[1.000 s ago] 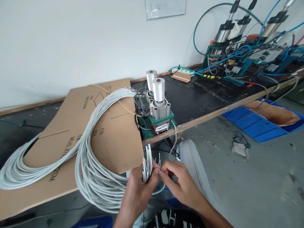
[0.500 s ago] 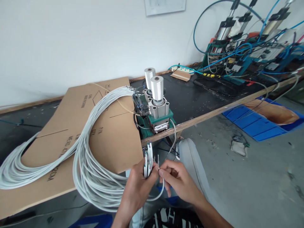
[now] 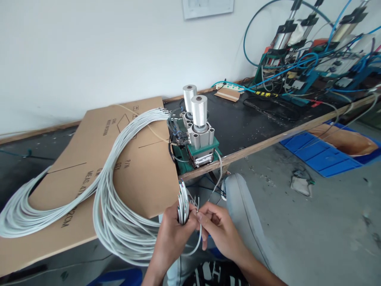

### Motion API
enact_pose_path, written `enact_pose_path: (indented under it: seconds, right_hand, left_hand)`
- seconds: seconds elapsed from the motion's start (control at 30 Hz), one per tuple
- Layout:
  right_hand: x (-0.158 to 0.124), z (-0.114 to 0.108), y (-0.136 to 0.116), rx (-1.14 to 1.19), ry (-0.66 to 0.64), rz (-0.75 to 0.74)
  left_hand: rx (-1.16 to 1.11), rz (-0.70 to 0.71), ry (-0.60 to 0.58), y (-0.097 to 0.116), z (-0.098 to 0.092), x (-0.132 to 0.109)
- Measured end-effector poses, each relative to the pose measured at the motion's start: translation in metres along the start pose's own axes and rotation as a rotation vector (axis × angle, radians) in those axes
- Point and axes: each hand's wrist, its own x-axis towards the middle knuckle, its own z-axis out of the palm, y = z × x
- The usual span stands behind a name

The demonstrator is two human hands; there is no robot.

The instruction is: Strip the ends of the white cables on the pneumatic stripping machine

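My left hand (image 3: 175,230) is closed round a bundle of white cables (image 3: 182,204), whose cut ends stick up above the fist with small coloured tips. Thumb and fingertips of my right hand (image 3: 218,224) pinch a single cable (image 3: 199,234) close beside the left thumb. Thin loose strands rise from that pinched end, too fine to make out fully. From my left hand the cables run left into a large coil (image 3: 119,222) hanging over the front of a flattened cardboard sheet (image 3: 145,174).
A small press with two knurled silver cylinders (image 3: 199,111) stands at the table edge (image 3: 238,153). Larger machines with blue hoses (image 3: 285,51) are at the back right. A blue bin (image 3: 315,157) lies on the floor at right; a power strip (image 3: 229,86) sits by the wall.
The bundle in my left hand has tilted slightly left. My hands stay together, and thin strands beside the right fingertips now look more spread. The view has shifted slightly.
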Motion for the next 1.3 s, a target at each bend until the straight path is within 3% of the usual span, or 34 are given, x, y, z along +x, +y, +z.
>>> enact_pose_path:
  seconds: [0.2,0.47,0.57,0.83,0.93,1.0,1.03,1.13,1.2,1.3]
  right_hand:
    - [-0.008,-0.015,-0.02,-0.317,0.023,-0.102]
    - [0.004,0.002,0.013,0.191,0.029,0.002]
    - [0.005,0.007,0.017,0.227,0.023,0.009]
    - [0.005,0.024,0.024,0.351,0.149,-0.081]
    - [0.005,0.023,0.026,0.323,0.138,-0.105]
    - [0.006,0.013,0.023,0.167,0.119,-0.198]
    - [0.006,0.006,0.021,0.024,0.107,-0.316]
    - [0.009,-0.015,0.012,-0.569,0.108,-0.858]
    - [0.013,-0.024,0.009,-0.852,0.144,-1.115]
    - [0.022,-0.029,0.008,-0.957,0.293,-1.169]
  left_hand:
    - [0.112,0.06,-0.114,0.005,-0.001,0.007]
    - [-0.148,-0.108,-0.045,0.001,0.002,0.004]
    - [-0.2,-0.116,-0.078,-0.001,0.0,0.001]
    - [-0.257,-0.089,0.003,-0.004,0.009,-0.002]
    - [-0.295,-0.105,0.018,-0.002,0.009,-0.002]
    - [-0.287,-0.087,0.059,0.0,0.007,0.001]
    - [-0.29,-0.078,0.076,0.001,0.006,0.003]
    - [-0.33,-0.076,0.052,0.002,0.005,0.009]
    - [-0.355,-0.076,0.047,0.002,0.006,0.011]
    - [-0.458,-0.032,0.22,0.004,0.006,0.009]
